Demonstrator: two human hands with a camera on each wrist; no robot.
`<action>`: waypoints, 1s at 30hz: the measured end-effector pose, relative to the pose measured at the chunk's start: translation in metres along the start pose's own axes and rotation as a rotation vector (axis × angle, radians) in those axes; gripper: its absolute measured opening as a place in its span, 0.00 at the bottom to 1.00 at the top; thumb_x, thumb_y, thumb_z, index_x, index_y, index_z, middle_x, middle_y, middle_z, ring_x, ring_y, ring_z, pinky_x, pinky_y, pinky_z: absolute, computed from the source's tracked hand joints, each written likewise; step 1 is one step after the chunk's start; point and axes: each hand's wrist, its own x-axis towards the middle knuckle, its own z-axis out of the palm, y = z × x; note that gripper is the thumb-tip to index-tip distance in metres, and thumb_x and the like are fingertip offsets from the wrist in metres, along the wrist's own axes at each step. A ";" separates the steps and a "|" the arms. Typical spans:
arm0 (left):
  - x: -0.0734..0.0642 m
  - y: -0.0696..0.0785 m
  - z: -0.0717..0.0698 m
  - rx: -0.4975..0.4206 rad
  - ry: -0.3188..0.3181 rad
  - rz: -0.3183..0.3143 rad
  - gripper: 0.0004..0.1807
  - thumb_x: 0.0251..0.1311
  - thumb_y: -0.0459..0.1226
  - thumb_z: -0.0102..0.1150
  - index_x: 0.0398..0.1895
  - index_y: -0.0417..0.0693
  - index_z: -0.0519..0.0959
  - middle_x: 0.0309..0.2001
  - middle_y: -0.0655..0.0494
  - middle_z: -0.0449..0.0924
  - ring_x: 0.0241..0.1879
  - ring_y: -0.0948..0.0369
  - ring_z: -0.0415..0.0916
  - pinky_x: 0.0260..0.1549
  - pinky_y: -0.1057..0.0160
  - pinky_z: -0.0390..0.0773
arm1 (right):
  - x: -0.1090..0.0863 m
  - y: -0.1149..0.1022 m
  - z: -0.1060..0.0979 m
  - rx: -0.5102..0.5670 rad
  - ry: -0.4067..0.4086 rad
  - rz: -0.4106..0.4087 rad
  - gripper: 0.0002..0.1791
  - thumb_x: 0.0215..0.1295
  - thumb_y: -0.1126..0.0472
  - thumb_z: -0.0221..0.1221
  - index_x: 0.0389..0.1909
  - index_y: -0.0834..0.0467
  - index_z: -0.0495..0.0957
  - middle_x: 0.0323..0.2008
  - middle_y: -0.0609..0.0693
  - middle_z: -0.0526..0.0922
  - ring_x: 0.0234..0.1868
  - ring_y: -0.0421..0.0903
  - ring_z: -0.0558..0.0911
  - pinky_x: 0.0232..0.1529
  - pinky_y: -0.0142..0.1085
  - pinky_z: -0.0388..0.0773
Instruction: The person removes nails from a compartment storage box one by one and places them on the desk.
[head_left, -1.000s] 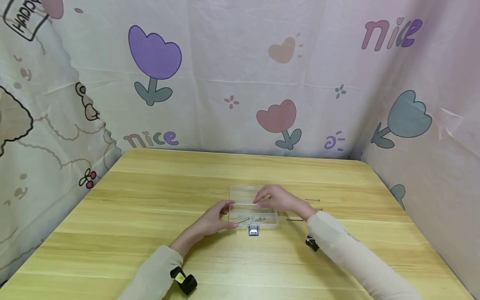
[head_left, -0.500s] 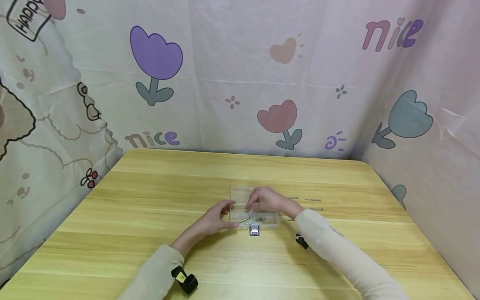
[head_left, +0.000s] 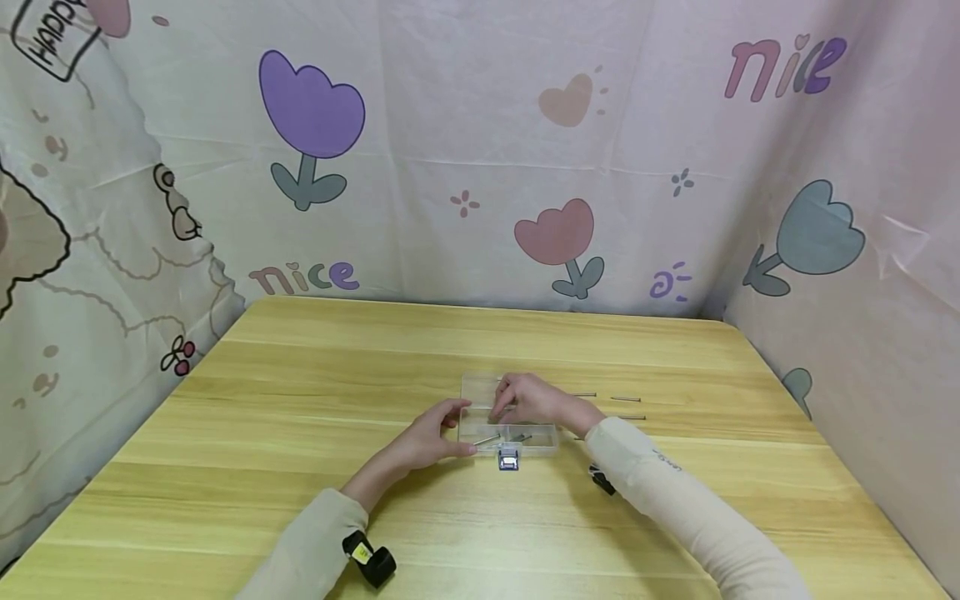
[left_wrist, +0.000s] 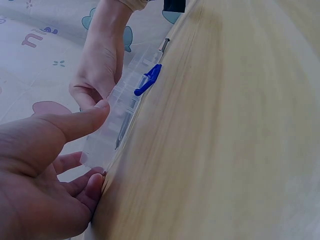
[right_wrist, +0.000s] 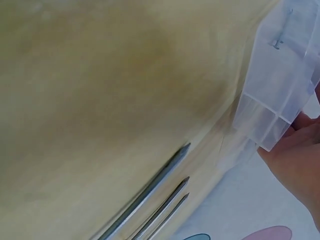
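A clear plastic compartment box [head_left: 546, 439] stands on the table with its transparent lid [head_left: 476, 389] folded back. Its blue latch [head_left: 508, 461] hangs at the front. My left hand [head_left: 422, 439] grips the box's left end, thumb at the front and fingers behind. Curled fingers of my right hand [head_left: 534, 399] reach down into the rear part of the box; their tips are hidden, so whether they hold anything cannot be seen. One nail [head_left: 487, 440] lies in the front left compartment. Another nail [right_wrist: 281, 36] shows through the box in the right wrist view.
Several loose nails lie on the wooden table [head_left: 480, 533] to the right of the box, among them a long nail [head_left: 632, 417] and a shorter nail [head_left: 626, 399]. A printed curtain [head_left: 450, 125] hangs behind the table and along both sides.
My right hand has moved left and lower into the rear of the box, uncovering a nail on the table, then stayed nearly still. My left hand keeps its grip on the box.
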 end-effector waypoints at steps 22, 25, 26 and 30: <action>0.000 0.001 0.000 0.000 0.003 -0.007 0.39 0.50 0.37 0.73 0.67 0.42 0.67 0.57 0.49 0.71 0.55 0.50 0.67 0.55 0.46 0.66 | -0.001 -0.002 0.000 -0.082 0.016 -0.045 0.04 0.56 0.67 0.68 0.33 0.59 0.88 0.37 0.50 0.78 0.42 0.45 0.75 0.46 0.35 0.73; 0.000 0.001 0.000 -0.006 0.004 -0.010 0.39 0.50 0.37 0.73 0.67 0.42 0.67 0.56 0.49 0.71 0.55 0.50 0.66 0.55 0.46 0.66 | 0.000 -0.002 0.002 -0.101 0.030 -0.055 0.04 0.55 0.68 0.68 0.33 0.59 0.88 0.37 0.50 0.77 0.42 0.45 0.75 0.45 0.34 0.74; 0.000 0.001 0.000 -0.009 0.004 -0.010 0.39 0.50 0.36 0.73 0.67 0.42 0.67 0.56 0.49 0.71 0.55 0.50 0.66 0.55 0.46 0.66 | 0.000 -0.002 0.002 -0.104 0.038 -0.056 0.04 0.55 0.68 0.69 0.32 0.59 0.88 0.37 0.50 0.77 0.41 0.45 0.75 0.45 0.34 0.74; 0.000 0.001 0.000 -0.010 0.003 -0.009 0.39 0.50 0.36 0.73 0.67 0.42 0.67 0.56 0.49 0.71 0.55 0.50 0.66 0.55 0.46 0.66 | 0.000 -0.002 0.007 -0.086 0.081 -0.051 0.04 0.53 0.68 0.69 0.31 0.60 0.88 0.36 0.50 0.78 0.41 0.46 0.76 0.45 0.33 0.75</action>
